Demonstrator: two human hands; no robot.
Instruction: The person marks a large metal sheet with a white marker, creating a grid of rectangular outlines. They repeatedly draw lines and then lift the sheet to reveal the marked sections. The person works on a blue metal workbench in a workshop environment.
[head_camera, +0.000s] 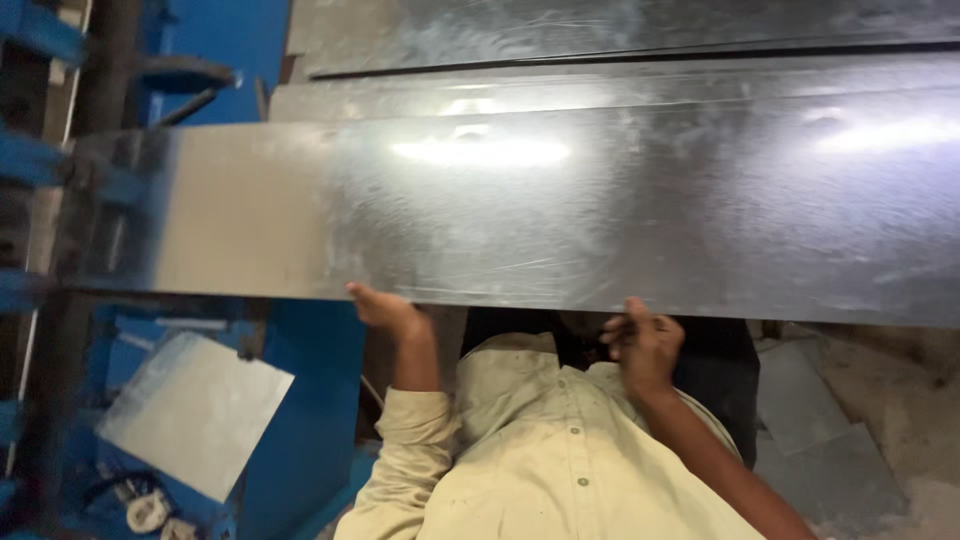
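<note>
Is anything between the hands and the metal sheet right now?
Nothing visible. The left hand and right hand both grip the near edge of the sheet directly, with no object between them.

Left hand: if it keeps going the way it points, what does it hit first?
The left hand points up and away, fingers already at the near edge of the long galvanized sheet. It meets that sheet at once; whether fingers curl under the edge is hidden.
</note>
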